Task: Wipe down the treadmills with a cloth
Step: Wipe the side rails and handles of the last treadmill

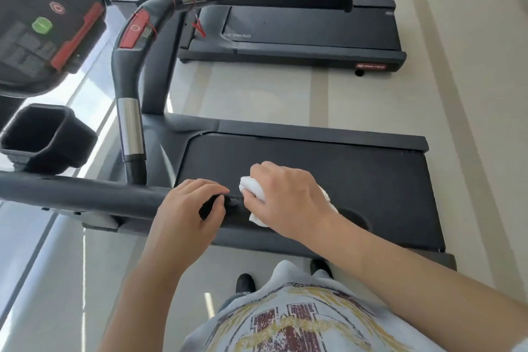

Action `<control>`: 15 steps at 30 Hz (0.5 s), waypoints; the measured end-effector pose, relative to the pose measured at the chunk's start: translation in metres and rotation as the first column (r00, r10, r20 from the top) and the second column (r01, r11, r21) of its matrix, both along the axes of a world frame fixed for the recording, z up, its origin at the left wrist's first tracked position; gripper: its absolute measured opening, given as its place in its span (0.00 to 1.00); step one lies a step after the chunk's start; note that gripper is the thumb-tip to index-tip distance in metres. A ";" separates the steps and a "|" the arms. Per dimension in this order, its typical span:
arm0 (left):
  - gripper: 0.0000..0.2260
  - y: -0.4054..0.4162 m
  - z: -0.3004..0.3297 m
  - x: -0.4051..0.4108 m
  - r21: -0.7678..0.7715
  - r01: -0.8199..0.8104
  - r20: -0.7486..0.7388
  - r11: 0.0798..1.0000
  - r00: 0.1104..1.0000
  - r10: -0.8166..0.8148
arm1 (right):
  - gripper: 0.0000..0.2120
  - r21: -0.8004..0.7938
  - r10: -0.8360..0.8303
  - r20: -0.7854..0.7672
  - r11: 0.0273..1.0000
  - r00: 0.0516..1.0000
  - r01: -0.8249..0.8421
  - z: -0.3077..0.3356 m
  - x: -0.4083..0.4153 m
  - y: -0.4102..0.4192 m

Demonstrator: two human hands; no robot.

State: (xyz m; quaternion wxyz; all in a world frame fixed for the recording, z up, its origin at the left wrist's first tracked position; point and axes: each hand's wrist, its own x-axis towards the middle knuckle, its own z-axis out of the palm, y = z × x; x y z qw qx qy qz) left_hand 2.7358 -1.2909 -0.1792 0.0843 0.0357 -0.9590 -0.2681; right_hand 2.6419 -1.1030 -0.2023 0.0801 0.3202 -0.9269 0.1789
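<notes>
My right hand (285,197) is palm-down on the near dark padded side handrail (85,191) of the near black treadmill (328,180), fingers curled over a bunched white cloth (253,187) and gripping it against the rail. The cloth shows at the fingertips and again behind the heel of the hand. Right forearm runs in from the lower right, bare, wrist roughly level.

My left hand (190,208) sits just beside the right, on the same rail. Fingers are bent, tips down on the rail top, thumb tucked toward the near side; it curls onto the rail itself and holds nothing else. A narrow gap separates the two hands, and a small dark fitting on the rail shows in it. Left forearm comes up from the lower centre.

Surroundings: the rail runs left toward the dark control console (43,23), which carries a green round button (42,25) and a red strip. Below the console sits a black hexagonal cup holder (40,134). A curved grey front grip with a silver metal sensor band (130,126) rises between rail and console. The black running belt lies beyond my hands.

A second black treadmill (300,31) stands well apart across a strip of pale grey floor (257,88), with a red safety clip (199,28) hanging off its grip. My light grey printed T-shirt (300,317) and black shoes (245,283) fill the bottom edge; the shoes are on the floor beside the near deck.
</notes>
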 end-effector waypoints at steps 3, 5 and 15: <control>0.08 -0.021 -0.003 0.001 -0.025 0.060 0.013 0.998 0.998 -0.060 | 0.18 0.001 -0.030 -0.025 1.000 0.999 0.030 -0.001 0.006 -0.030; 0.08 -0.029 -0.004 0.001 -0.025 0.119 0.010 0.993 0.993 -0.119 | 0.18 -0.006 -0.059 -0.030 0.998 0.998 0.059 -0.001 0.009 -0.040; 0.12 -0.003 -0.018 -0.023 -0.014 0.359 0.004 0.933 0.933 -0.359 | 0.25 -0.039 -0.505 0.092 0.859 0.858 0.510 0.010 0.022 0.033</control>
